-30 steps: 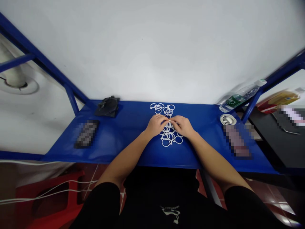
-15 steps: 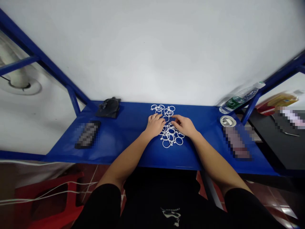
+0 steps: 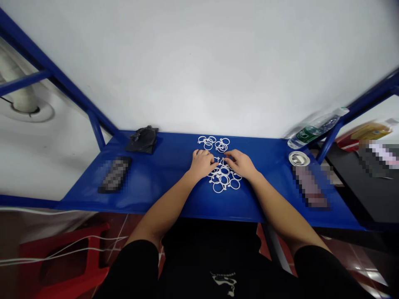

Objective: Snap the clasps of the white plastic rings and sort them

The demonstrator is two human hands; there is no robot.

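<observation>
Two containers sit at the right end of the blue table (image 3: 162,182). One is a clear plastic bottle (image 3: 314,128) with a green label, lying on its side against the frame; what it holds is hard to tell from here. The other is a small round metal dish (image 3: 299,158), shiny, with a pale centre that may be empty.

Near the table's middle lies a heap of white rings (image 3: 222,180), thin plastic hoops with small knobs, overlapping one another. A smaller bunch of rings (image 3: 214,143) lies farther back, close to the white wall.

The left hand (image 3: 202,163) rests palm down at the heap's left edge, with its thumb touching the hoops. The right hand (image 3: 241,163) rests palm down at the heap's right edge, with its fingers reaching over the top hoops. It cannot be told whether either hand pinches a ring or merely lies on them.

A crumpled dark cloth (image 3: 142,139) sits at the back left, soft and folded.
</observation>
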